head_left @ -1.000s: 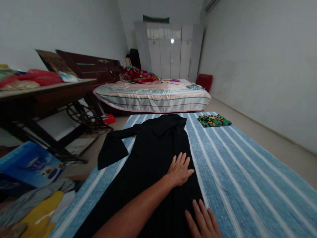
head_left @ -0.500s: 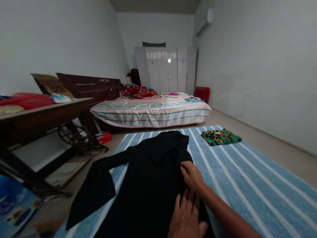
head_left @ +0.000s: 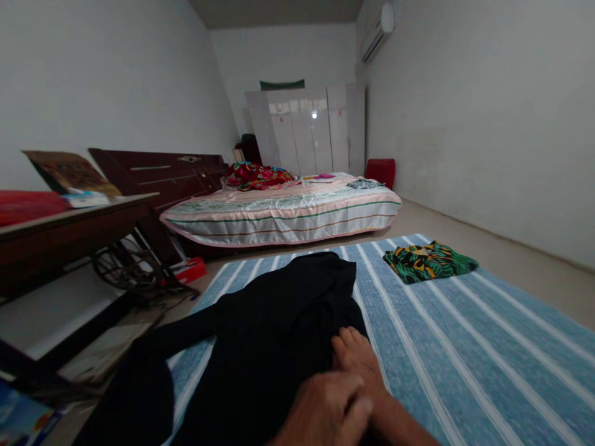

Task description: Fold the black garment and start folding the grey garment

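Head view: nearest, the left hand (head_left: 325,406) is blurred, bent over the black garment (head_left: 251,353) and overlapping the right hand (head_left: 360,359) near its wrist; whether its grip is open or closed, I cannot tell. The right hand lies just beyond, its fingers bent against the garment close to the right edge; whether cloth is pinched in its grip cannot be made out. The garment lies spread on a blue-and-white striped sheet (head_left: 427,334), one sleeve reaching out to the left, its upper part bunched into folds beyond the hands. Farther along, to the right and apart from the garment, a folded green, black and orange cloth (head_left: 430,261) rests on the same sheet. To the left, a wooden tabletop (head_left: 116,207) bears a red bag (head_left: 28,206), with a red box (head_left: 190,271) on the floor beyond. Past the sheet stands a bed (head_left: 283,214) with a red floral cover (head_left: 255,176) heaped near its dark headboard (head_left: 162,173). Farthest, a pale wardrobe (head_left: 309,133) stands near the back wall.
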Demonstrator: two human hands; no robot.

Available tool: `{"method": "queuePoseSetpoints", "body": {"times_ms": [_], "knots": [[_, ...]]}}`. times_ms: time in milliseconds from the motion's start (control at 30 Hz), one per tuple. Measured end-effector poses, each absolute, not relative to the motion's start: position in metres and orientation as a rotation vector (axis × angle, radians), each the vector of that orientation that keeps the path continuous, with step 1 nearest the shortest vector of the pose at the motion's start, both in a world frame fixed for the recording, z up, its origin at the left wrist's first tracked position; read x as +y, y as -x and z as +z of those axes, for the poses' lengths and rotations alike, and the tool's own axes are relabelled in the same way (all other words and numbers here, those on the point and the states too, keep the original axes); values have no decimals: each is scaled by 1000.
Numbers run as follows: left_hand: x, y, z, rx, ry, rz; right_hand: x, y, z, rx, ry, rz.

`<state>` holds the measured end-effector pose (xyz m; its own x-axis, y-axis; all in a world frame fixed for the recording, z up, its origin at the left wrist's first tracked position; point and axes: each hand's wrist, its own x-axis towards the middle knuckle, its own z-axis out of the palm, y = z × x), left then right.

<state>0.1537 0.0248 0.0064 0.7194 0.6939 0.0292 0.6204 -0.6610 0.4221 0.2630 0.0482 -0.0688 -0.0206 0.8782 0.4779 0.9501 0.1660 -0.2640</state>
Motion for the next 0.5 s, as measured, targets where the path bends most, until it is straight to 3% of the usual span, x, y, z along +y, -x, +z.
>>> {"method": "queuePoseSetpoints", "body": {"times_ms": [100, 167, 300, 500], "knots": [[95, -179, 53, 1167, -2593, 401, 48, -259, -69, -1895, 1727, -186], [144, -204, 59, 1291, -2651, 424, 46, -258, -66, -1899, 1740, -189], [218, -251, 36, 1503, -2495, 274, 44, -259, -62, -1918, 1767, -179], [263, -281, 11, 1600, -2249, 289, 45, -260, -62, -1916, 1772, -151]]}}
